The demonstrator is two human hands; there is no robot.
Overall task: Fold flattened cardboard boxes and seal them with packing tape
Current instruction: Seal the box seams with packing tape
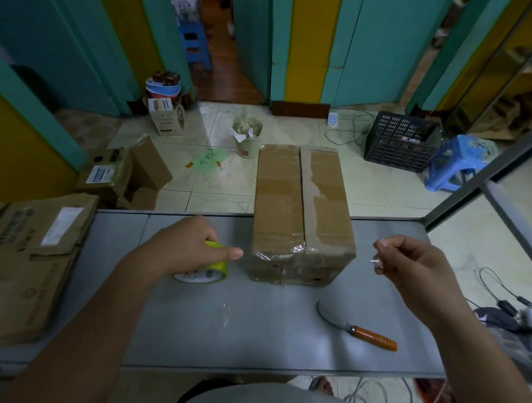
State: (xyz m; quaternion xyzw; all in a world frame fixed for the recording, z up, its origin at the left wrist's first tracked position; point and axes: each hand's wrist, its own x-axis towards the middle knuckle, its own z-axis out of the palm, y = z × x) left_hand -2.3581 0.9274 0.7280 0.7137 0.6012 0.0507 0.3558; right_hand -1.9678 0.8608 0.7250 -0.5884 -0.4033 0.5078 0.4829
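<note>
left hand (pixel 185 246): on top of the tape roll, fingers (pixel 230 252) curled round it, index finger pointing toward the box
tape roll (pixel 213 271): yellow-green, lying on the desk just left of the box, white printed side facing the camera
right hand (pixel 411 265): raised over the desk to the right of the box, thumb and index finger pinching a piece of clear tape, other fingers loosely curled
clear tape (pixel 376 261): small shiny piece at the right fingertips; cannot tell whether it runs back to the roll
box (pixel 301 215): folded up and closed, standing on the desk between the two hands, far end sticking out past the desk's back edge; top flaps meet along a centre seam; clear film wrinkled over the near top edge
flattened cardboard (pixel 34 254): stack lying on the desk's left end, well apart from the box
knife (pixel 361 332): curved blade, orange handle, flat on the desk near the front right
desk (pixel 263 322): grey metal top
floor items: black crate (pixel 401 142), blue stool (pixel 456 164), full waste bin (pixel 247 138), green note (pixel 210 158)
</note>
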